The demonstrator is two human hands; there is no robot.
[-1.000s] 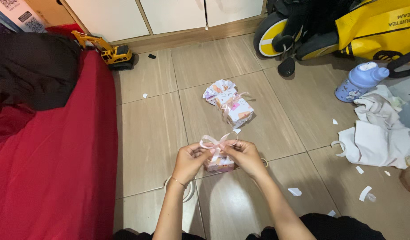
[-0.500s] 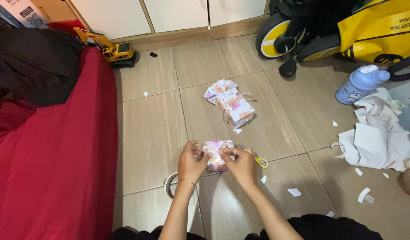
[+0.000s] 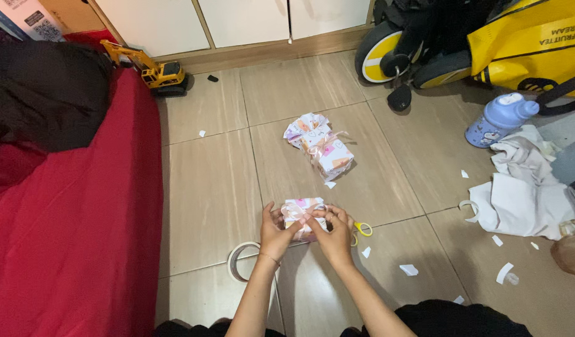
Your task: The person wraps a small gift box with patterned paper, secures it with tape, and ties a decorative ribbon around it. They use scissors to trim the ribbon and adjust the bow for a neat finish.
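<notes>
A small box wrapped in patterned pink-and-white paper (image 3: 298, 208) rests on the tiled floor in front of me. My left hand (image 3: 276, 233) and my right hand (image 3: 333, 231) both pinch the thin pink ribbon (image 3: 303, 213) on top of it, fingertips almost meeting at the middle. Farther out on the floor lie two more wrapped parcels (image 3: 321, 147) tied together with the same kind of ribbon. Yellow-handled scissors (image 3: 361, 229) poke out from behind my right hand.
A tape roll (image 3: 237, 262) lies by my left wrist. Red bedding (image 3: 69, 218) fills the left, with a yellow toy excavator (image 3: 151, 70) beyond it. A pale blue bottle (image 3: 497, 120), white cloth (image 3: 524, 193), a stroller wheel (image 3: 375, 53) and paper scraps (image 3: 408, 269) lie to the right.
A second ago the ribbon loops stood raised above the box between my fingers. My hands have since dropped onto the box top and closed in over the ribbon.
</notes>
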